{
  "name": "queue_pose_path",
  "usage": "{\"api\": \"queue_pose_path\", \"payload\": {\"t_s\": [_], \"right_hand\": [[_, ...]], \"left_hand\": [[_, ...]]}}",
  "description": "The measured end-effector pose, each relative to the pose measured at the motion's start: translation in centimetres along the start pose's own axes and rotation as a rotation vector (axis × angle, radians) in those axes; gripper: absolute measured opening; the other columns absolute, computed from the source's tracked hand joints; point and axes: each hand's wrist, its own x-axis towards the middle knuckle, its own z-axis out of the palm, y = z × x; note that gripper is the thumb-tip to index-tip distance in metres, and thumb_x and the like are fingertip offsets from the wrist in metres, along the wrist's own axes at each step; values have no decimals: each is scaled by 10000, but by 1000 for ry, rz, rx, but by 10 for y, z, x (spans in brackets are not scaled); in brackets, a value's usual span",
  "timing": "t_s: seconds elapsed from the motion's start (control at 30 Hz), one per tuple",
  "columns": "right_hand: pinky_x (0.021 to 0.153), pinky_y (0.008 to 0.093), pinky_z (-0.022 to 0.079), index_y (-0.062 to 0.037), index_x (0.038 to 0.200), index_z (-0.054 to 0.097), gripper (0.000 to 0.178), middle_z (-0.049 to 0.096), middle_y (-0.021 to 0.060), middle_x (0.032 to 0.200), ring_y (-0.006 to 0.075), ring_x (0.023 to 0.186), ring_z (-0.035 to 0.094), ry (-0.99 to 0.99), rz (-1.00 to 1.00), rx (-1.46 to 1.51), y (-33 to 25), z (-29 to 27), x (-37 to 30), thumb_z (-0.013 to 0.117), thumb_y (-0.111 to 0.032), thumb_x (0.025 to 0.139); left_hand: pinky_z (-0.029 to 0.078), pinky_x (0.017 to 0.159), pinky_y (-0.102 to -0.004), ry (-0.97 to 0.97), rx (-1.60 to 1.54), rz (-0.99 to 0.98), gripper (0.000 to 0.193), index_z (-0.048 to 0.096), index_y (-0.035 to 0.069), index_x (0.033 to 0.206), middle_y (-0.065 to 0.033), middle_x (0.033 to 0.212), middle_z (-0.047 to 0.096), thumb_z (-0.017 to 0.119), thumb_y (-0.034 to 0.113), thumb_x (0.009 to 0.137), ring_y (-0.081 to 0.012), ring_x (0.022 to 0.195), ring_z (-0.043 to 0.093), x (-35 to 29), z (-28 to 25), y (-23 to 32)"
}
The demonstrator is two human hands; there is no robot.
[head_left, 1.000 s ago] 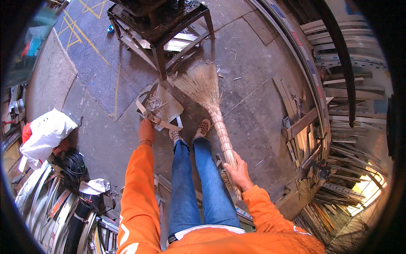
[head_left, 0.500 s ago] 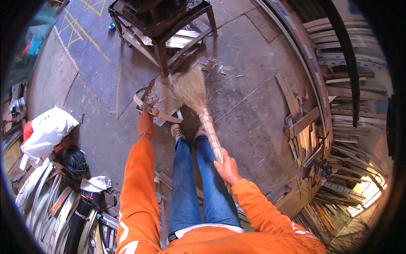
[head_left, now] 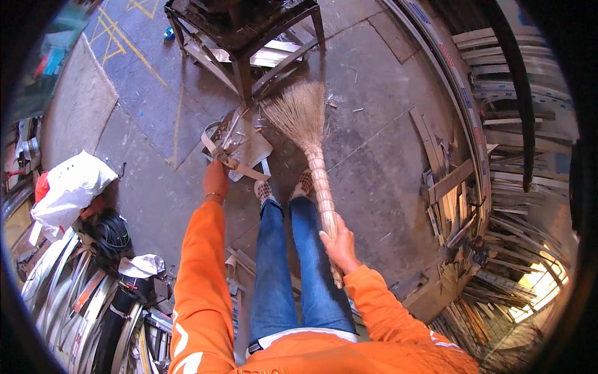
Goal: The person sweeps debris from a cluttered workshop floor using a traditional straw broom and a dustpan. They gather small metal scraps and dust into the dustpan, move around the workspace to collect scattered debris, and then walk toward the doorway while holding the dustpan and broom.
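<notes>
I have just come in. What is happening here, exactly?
A person is at work over the floor with both hands. The right hand grips the handle of a straw broom, whose bristles fan out beside a pale dustpan. The left hand holds the dustpan at the side nearer the person. Thin scraps lie in it, and more loose bits are on the floor past the bristles, near the dark metal stand.
</notes>
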Motion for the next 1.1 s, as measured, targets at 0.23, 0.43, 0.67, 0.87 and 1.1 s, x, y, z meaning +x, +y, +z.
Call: {"api": "queue_pose_path", "payload": {"t_s": [0.23,0.43,0.67,0.87,1.1], "right_hand": [[568,388,551,-78,1395,476,622,700,191,835,241,572,670,-62,-76,3,42,1,-17,714,-175,829],[756,456,550,-63,1385,475,616,696,259,950,412,863,698,-19,-122,-46,19,-16,-28,711,-184,829],[863,458,522,-78,1393,473,643,678,280,1043,436,994,663,-76,42,-88,11,-9,12,721,-185,810],[870,443,524,-77,1382,491,629,692,240,1033,380,985,680,-48,32,73,37,-38,-39,726,-192,810],[402,283,455,-28,1238,580,403,562,23,748,108,499,524,113,168,616,27,-69,8,672,-97,852]], "left_hand": [[507,827,-492,-46,23,54,243,540,59,1079,-143,1072,624,640,134,871,-373,1037,593,-3,-1,11],[513,811,-501,-31,0,93,242,537,46,1075,-166,1080,618,638,134,874,-385,1025,602,-8,-2,12],[514,809,-505,-13,-29,48,263,521,40,1089,-180,1086,620,639,129,872,-398,1042,600,-8,2,20],[499,814,-516,11,-53,58,258,517,51,1118,-189,1084,615,610,122,888,-413,1034,588,-6,16,1],[479,833,-509,4,-112,56,315,518,74,1192,-188,1108,607,591,78,885,-419,1055,567,-10,20,-4]]}}
